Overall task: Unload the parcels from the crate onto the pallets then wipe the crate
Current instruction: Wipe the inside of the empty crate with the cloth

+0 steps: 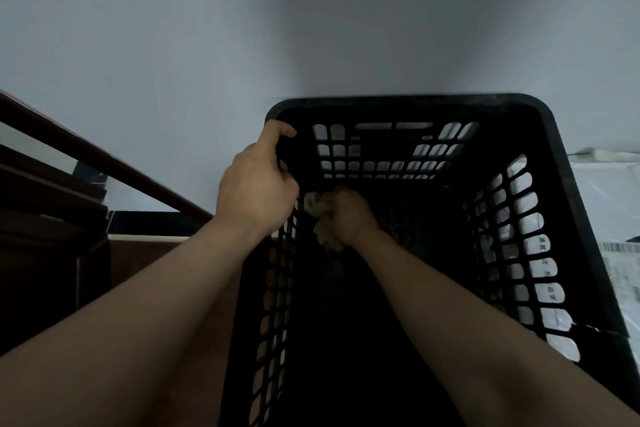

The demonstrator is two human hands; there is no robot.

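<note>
Left hand (pixel 256 187) grips the black crate's (pixel 408 104) rim; right hand (pixel 346 215) clutches a rag (pixel 325 236). Hard scrubbing could tip the crate.

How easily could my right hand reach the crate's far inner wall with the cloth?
Probably yes. The right hand, holding the cloth, is deep inside the crate, and nothing visible lies between it and the far wall.

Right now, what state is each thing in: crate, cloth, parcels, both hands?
crate: no parcel visible inside, right rim cracked.
cloth: crumpled, held inside the crate.
left hand: grips the crate's left rim.
right hand: inside the crate, grips the cloth.
parcels: lying outside, right of the crate.
</note>
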